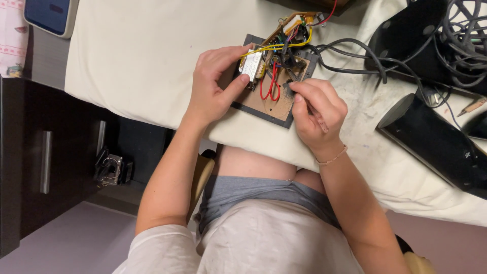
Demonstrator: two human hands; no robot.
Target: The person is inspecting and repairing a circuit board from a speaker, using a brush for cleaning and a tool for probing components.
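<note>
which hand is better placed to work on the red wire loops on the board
Right, probably. The right hand has its fingertips pinched just beside the red wire loops on the circuit board. The left hand is busy gripping the small white component, steadying the board.

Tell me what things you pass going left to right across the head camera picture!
Dark drawer cabinet → left hand → brown circuit board with wires → right hand → black speaker.

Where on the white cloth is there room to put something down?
The widest bare cloth lies left of the left hand, up to the blue device. A smaller patch lies between the right hand and the black speaker. The top right is crowded with cables.
</note>
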